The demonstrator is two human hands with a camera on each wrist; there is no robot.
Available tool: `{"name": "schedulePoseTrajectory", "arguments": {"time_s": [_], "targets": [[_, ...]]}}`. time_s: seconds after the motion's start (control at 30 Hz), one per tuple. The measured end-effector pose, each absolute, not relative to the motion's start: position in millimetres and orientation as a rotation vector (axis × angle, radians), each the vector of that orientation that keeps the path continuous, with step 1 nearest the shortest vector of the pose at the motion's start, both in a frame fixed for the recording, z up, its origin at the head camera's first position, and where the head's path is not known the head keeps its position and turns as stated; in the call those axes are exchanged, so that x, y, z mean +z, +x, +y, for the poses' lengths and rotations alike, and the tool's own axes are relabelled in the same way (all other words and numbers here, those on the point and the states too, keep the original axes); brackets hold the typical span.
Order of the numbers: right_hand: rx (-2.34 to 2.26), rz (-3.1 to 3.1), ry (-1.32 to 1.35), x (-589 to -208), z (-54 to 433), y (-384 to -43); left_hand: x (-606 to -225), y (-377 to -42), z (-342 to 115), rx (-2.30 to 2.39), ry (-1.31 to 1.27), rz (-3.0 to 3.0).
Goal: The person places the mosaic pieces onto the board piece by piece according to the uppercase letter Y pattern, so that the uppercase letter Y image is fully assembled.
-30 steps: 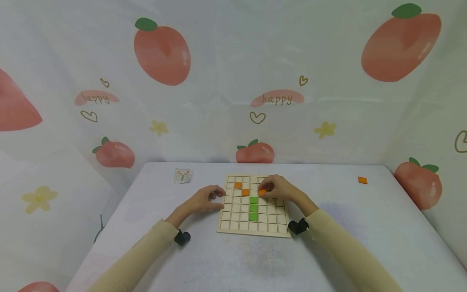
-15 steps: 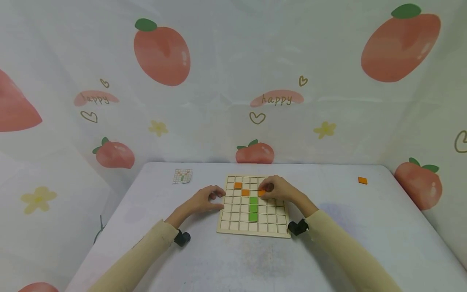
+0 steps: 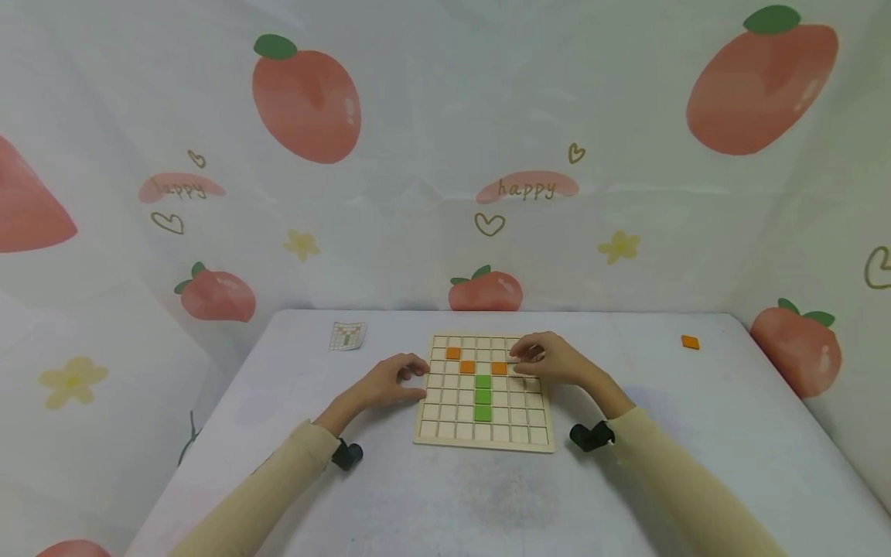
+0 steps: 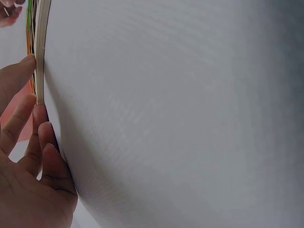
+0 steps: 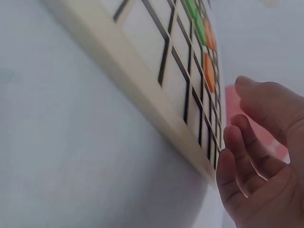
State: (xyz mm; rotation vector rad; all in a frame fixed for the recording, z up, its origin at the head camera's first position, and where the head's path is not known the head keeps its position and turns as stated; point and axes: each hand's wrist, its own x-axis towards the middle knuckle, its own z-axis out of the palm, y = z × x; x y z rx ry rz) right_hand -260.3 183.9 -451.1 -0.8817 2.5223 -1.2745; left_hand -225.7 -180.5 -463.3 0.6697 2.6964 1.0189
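A square wooden grid board (image 3: 483, 445) lies on the table. Three orange tiles sit in its upper cells, the rightmost orange tile (image 3: 499, 368) nearest my right hand (image 3: 553, 360). Below them a column of three green tiles (image 3: 483, 397) runs down the middle. My right hand hovers over the board's upper right with thumb and fingers apart; in the right wrist view nothing is between the fingers (image 5: 232, 142). At the board's left edge, my left hand (image 3: 390, 383) touches the side with spread thumb and fingers; the left wrist view shows the fingertips (image 4: 29, 59) against that edge.
A small paper card (image 3: 347, 336) with a printed coloured grid lies at the table's back left. One loose orange tile (image 3: 690, 342) lies at the back right. A fruit-patterned cloth (image 3: 418, 155) hangs behind the white table (image 3: 445, 503).
My right hand has let go of the rightmost orange tile and moved a little to the right, leaving the tile in its cell. The left hand has stayed at the board's edge.
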Motion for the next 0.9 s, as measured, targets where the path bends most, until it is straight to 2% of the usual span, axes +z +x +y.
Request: {"name": "schedulePoseTrajectory", "arguments": {"time_s": [0.9], "targets": [[-1.308, 2.651, -0.662, -441.8, 313.2, -215.0, -462.2, -225.6, -179.7, 1.033, 0.655, 2.682]]}}
